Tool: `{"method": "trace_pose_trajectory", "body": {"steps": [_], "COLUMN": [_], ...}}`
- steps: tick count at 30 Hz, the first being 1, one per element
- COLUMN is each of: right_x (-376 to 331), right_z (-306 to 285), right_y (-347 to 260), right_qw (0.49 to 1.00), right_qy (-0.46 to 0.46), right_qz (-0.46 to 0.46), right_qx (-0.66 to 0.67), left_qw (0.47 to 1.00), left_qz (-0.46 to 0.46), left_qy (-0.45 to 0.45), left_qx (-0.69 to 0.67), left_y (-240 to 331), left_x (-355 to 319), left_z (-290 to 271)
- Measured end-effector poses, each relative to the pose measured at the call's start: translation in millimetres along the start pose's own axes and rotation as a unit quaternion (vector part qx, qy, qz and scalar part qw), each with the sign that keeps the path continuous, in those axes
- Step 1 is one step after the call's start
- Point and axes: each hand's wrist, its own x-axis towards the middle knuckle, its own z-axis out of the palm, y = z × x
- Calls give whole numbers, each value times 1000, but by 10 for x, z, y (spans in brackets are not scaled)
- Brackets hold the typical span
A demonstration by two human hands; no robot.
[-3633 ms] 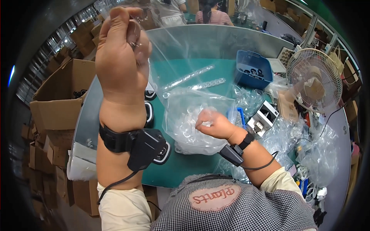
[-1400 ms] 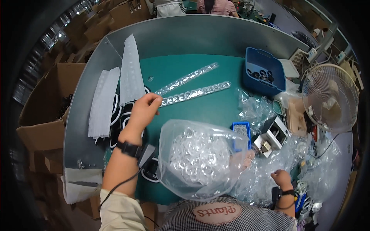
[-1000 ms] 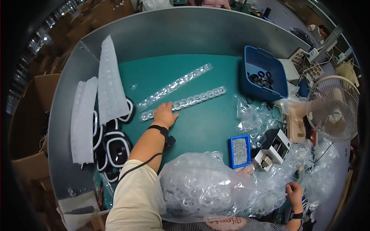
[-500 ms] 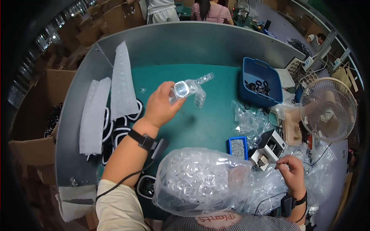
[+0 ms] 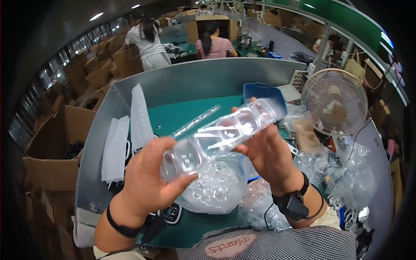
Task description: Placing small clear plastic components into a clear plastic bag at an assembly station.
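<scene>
A long clear plastic piece [image 5: 219, 138] with rounded, cup-like sections is stretched slantwise between my two hands above the green table. My left hand [image 5: 149, 175] grips its lower left end, thumb underneath. My right hand [image 5: 273, 158] is closed round its upper right part, fingers showing behind it. Just behind it is a narrow clear twisted strip [image 5: 197, 121]; I cannot tell whether it is joined to the piece. Below my hands sits a clear bag [image 5: 214, 195] full of clear ring-shaped parts. A dark part with a white-edged frame [image 5: 172, 213] lies by my left wrist.
White padded sheets [image 5: 116, 149] and white-edged frames lie at the left, beside a cardboard box [image 5: 47, 173]. A grey partition [image 5: 195, 73] bounds the table's far side. To the right are a blue bin [image 5: 255, 89], loose plastic bags [image 5: 353, 173] and a fan [image 5: 333, 104]. People work beyond.
My right hand has left the small white device at the right and now holds the clear piece with my left. The piece has come nearer and spans both hands. The view has tilted up.
</scene>
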Motion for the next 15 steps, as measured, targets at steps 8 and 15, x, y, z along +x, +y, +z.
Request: {"method": "trace_pose_trajectory", "body": {"steps": [8,15], "right_x": [-310,-629], "right_z": [209,409], "right_y": [-387,-310], "right_qw": [991,985], "right_qy": [-10,-21], "right_qz": [-104,-97], "right_qx": [87,138], "left_qw": [934,945], "left_qz": [-176,-140], "left_qy": [-221,-196], "left_qx": [-219,-222], "left_y": [628,1115], "left_x": [-471,-360], "left_z": [255,210]}}
